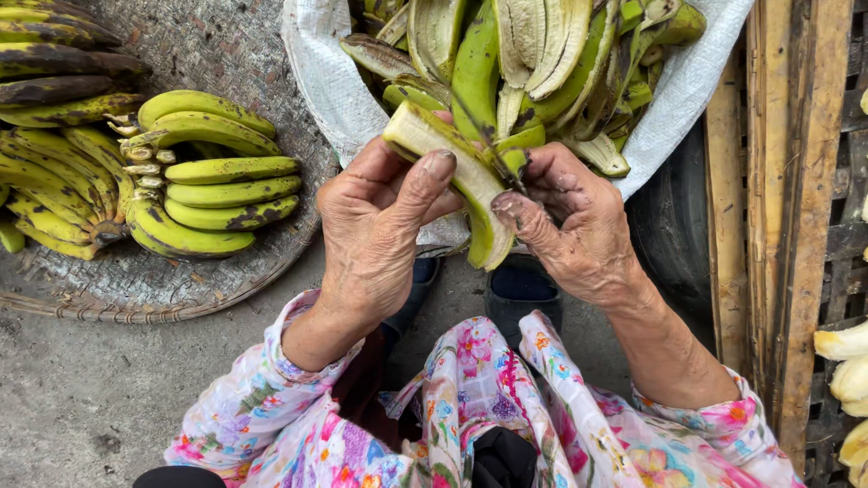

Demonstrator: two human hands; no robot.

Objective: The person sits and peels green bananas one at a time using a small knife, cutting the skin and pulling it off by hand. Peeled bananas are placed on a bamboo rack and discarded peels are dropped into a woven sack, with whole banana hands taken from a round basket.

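Observation:
My left hand (375,230) grips a partly peeled green plantain (457,176), thumb pressed on its bare pale flesh. Close beside it, my right hand (574,226) pinches a strip of green peel (479,77) at the plantain's side and holds it up off the fruit. Both hands work just above the near rim of a white sack (334,90) filled with discarded peels (542,45). My floral sleeves and lap are below.
A round woven tray (181,294) at left holds bunches of green-yellow plantains (212,194). A wooden crate (787,226) stands at right with peeled pale plantains (845,370) at its lower edge. Bare concrete ground lies at lower left.

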